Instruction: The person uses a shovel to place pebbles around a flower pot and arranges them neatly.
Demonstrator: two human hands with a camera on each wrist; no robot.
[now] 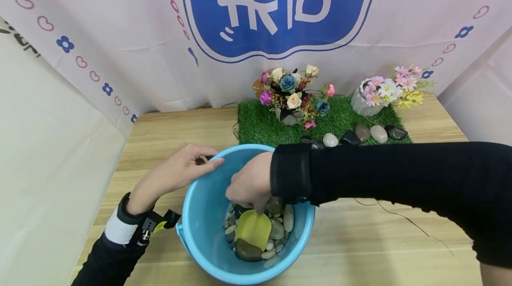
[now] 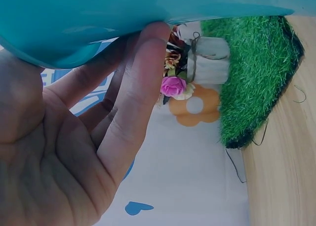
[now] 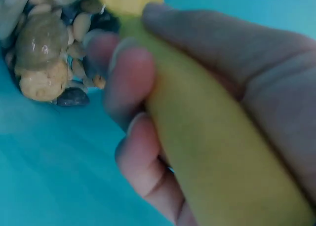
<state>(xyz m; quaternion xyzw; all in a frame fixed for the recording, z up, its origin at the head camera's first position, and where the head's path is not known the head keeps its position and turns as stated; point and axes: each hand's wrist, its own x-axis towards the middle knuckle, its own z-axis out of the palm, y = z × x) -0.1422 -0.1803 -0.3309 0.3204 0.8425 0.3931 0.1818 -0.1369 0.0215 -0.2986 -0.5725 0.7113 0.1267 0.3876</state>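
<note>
Grips a yellow shovel (image 1: 253, 226) by its handle in the right hand (image 1: 250, 183), with fingers and thumb closed round it. Reaches down into a blue bucket (image 1: 208, 201), placed nearer the left edge of the table (image 1: 340, 241) than the right, with the blade over pebbles (image 1: 288, 218) at the bottom. Touches a large brown stone (image 1: 248, 251) with the blade's front end; under or against it, cannot tell. Pinches the bucket's rim with the left hand (image 1: 176, 172), with thumb inside and fingers outside. Has a grass mat (image 1: 256, 128) along the table's back edge, bearing rose (image 1: 294, 99) and daisy (image 1: 386, 90) pots, the latter toward the back right corner.
</note>
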